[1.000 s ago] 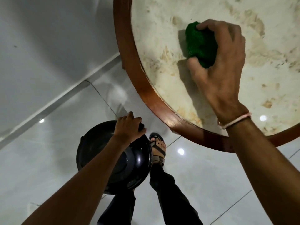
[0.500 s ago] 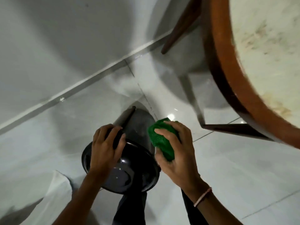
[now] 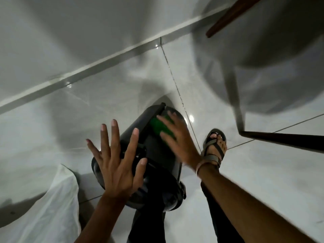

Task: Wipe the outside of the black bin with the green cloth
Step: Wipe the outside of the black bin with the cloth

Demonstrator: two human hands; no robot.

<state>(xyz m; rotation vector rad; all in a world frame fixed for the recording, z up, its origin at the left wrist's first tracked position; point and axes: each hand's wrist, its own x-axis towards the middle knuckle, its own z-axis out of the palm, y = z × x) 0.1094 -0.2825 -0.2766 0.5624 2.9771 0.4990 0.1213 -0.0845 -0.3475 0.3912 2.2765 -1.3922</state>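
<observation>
The black bin (image 3: 157, 155) stands on the pale floor tiles below me, seen from above and leaning away. My right hand (image 3: 177, 139) presses the green cloth (image 3: 161, 128) flat against the bin's outer side, near its lower part; the hand is blurred by motion. My left hand (image 3: 117, 165) hovers over the bin's top rim with its fingers spread wide, holding nothing; whether the palm touches the rim is unclear.
A foot in a sandal (image 3: 214, 146) stands just right of the bin. Dark table legs and a crossbar (image 3: 280, 137) run at the right. White fabric (image 3: 45, 207) lies at the lower left. A skirting line (image 3: 105, 60) marks the wall behind.
My right hand carried the green cloth from the table top down to the bin and now slides it lower along the side. My left hand released the rim and spread open.
</observation>
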